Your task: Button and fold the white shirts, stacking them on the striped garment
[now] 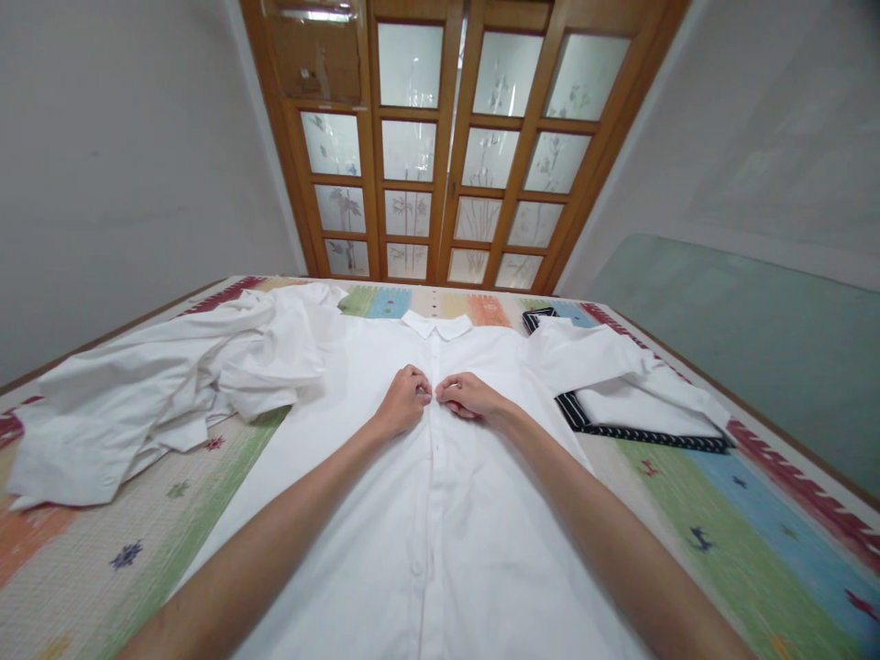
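Observation:
A white collared shirt (371, 522) lies spread face up in front of me, its collar pointing away and its button placket running down the middle. My left hand (406, 400) pinches the left edge of the placket at chest height. From the other side, my right hand (471, 396) pinches the placket edge too, fingertips almost meeting those of the left. Any button between the fingers is too small to make out. Below the hands, the lower placket lies partly apart and rumpled.
A crumpled white garment (158, 376) lies at the left. Folded white cloth with black striped trim (646, 438) sits at the right, partly under a shirt sleeve. Beneath everything is a colourful patterned cover (701, 513). Wooden glazed doors (440, 147) stand beyond.

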A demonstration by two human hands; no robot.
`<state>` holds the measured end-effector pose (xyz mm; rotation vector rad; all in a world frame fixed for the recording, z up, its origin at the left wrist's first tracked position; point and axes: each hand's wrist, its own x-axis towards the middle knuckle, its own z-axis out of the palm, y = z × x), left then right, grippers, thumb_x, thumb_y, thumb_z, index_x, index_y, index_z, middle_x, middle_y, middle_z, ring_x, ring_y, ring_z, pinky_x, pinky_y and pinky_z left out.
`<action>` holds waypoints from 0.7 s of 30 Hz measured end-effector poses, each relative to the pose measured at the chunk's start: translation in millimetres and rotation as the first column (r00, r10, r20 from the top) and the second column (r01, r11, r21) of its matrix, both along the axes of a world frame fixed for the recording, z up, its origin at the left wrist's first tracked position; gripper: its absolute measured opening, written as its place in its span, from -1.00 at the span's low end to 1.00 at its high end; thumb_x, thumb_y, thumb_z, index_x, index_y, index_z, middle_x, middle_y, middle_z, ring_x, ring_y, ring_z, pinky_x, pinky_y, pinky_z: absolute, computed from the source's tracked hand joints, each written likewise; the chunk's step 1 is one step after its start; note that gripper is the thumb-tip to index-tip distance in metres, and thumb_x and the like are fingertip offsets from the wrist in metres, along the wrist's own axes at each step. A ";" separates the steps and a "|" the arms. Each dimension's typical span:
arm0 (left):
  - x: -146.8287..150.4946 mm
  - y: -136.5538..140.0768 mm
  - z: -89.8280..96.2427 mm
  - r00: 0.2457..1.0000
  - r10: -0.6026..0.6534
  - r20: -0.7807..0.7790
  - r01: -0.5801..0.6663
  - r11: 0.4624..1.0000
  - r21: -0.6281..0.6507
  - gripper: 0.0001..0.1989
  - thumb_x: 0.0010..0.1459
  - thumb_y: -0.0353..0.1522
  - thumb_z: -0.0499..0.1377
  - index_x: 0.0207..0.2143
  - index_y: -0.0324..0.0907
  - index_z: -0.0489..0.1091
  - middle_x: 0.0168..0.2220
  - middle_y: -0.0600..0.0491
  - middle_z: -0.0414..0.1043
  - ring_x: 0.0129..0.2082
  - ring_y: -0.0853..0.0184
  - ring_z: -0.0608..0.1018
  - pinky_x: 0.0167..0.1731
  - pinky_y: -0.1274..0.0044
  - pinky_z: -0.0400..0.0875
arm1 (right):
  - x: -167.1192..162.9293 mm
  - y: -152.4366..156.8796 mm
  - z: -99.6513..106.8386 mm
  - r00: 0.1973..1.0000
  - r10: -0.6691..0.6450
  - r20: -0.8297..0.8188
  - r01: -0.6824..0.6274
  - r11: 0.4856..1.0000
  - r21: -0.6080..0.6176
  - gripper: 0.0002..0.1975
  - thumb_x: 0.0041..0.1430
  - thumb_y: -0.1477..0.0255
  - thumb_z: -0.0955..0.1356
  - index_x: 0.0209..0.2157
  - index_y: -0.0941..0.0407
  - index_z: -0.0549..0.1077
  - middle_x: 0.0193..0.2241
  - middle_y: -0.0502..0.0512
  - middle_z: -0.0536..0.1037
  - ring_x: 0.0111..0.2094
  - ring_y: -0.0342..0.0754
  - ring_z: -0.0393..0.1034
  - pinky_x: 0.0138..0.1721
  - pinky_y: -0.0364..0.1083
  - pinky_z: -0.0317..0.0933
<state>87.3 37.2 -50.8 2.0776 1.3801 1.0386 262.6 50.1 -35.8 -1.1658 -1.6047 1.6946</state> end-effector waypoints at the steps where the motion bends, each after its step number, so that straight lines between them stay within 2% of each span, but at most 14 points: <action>1: 0.5 0.1 -0.6 1.000 0.001 0.002 -0.001 1.000 0.007 -0.83 -0.05 -0.61 0.20 -0.52 -0.18 0.42 -0.29 0.04 0.37 -0.20 0.30 0.46 -0.04 0.40 0.36 | 0.0 -0.2 -0.3 1.000 -0.001 -0.001 0.001 1.000 0.005 -0.90 -0.08 0.44 0.36 -0.45 0.15 0.38 -0.77 -0.21 0.29 -0.82 -0.34 -0.06 -0.81 -0.26 -0.28; 9: 1.8 -1.0 -3.0 1.000 0.009 0.013 -0.010 0.999 0.051 -0.83 -0.04 -0.60 0.20 -0.52 -0.17 0.41 -0.27 0.04 0.34 -0.17 0.28 0.44 -0.06 0.39 0.36 | -1.7 -2.7 -0.8 0.998 -0.035 0.044 0.030 0.993 0.112 -0.89 -0.05 0.40 0.34 -0.42 0.12 0.36 -0.78 -0.23 0.27 -0.82 -0.33 -0.05 -0.80 -0.29 -0.24; 21: 1.7 1.8 -4.0 0.999 -0.031 -0.029 0.032 0.998 0.051 -0.82 -0.02 -0.61 0.18 -0.51 -0.17 0.42 -0.24 0.02 0.37 -0.16 0.28 0.46 -0.03 0.37 0.37 | -3.6 -3.3 -0.2 0.994 -0.085 0.066 0.080 0.993 0.082 -0.90 -0.03 0.41 0.33 -0.44 0.15 0.38 -0.76 -0.19 0.32 -0.83 -0.33 0.00 -0.81 -0.28 -0.24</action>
